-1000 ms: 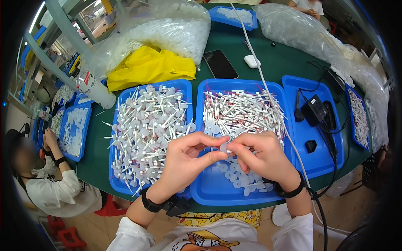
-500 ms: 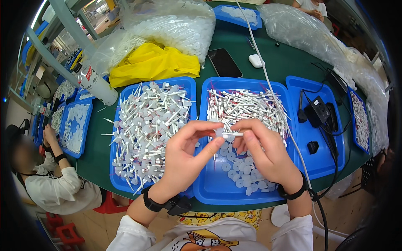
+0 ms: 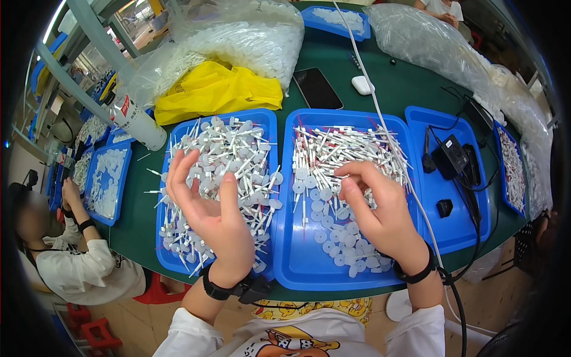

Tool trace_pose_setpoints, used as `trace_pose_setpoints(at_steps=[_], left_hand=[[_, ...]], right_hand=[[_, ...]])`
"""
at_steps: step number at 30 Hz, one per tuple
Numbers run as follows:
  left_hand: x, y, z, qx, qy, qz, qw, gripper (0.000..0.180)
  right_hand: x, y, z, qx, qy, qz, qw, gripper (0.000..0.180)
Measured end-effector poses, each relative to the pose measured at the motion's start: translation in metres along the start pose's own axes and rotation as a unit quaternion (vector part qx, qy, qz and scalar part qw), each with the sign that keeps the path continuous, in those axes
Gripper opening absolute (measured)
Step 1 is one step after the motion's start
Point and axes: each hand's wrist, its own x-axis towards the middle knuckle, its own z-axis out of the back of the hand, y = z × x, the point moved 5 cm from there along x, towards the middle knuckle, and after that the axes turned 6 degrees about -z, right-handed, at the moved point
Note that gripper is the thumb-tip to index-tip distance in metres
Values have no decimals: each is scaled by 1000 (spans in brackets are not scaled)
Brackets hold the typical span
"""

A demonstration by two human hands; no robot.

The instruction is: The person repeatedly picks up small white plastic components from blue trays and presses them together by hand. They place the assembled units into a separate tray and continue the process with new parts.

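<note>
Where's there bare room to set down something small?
Bare green tabletop lies between the white case, right-hand clear bag and adapter tray. The middle tray is bare at its near left corner, beside the pale discs. Crowded: that tray's far end, and the heaped tray beneath the left hand, full of white sticks and discs.

The green surface (image 3: 410, 89) before me reaches toward twelve o'clock. At my ten o'clock, grey metal posts (image 3: 98, 38) stand near a bright strip light (image 3: 53, 22). Tan floor (image 3: 143, 330) shows around seven, with red stools (image 3: 100, 324) at eight.
</note>
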Motion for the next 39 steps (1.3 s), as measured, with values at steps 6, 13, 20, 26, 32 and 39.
trace_pose_setpoints(at_steps=[6,13,20,26,32,39], left_hand=[[-14,-7,-35,-73,340,12,938,25],[-24,-5,-43,-69,365,46,927,18],[-25,-3,-42,-89,376,75,919,16],[-29,-1,-45,-124,395,110,904,16],[-30,2,-45,-156,388,139,898,16],[-24,-2,-40,-229,343,198,889,20]], right_hand=[[0,-4,-12,-153,97,85,980,8],[-19,-4,-41,-213,210,235,925,19],[-24,-8,-57,-310,199,244,897,19],[-27,-11,-70,-370,153,278,873,7],[-21,-2,-60,-239,157,267,920,13],[1,5,-26,-48,126,131,982,11]])
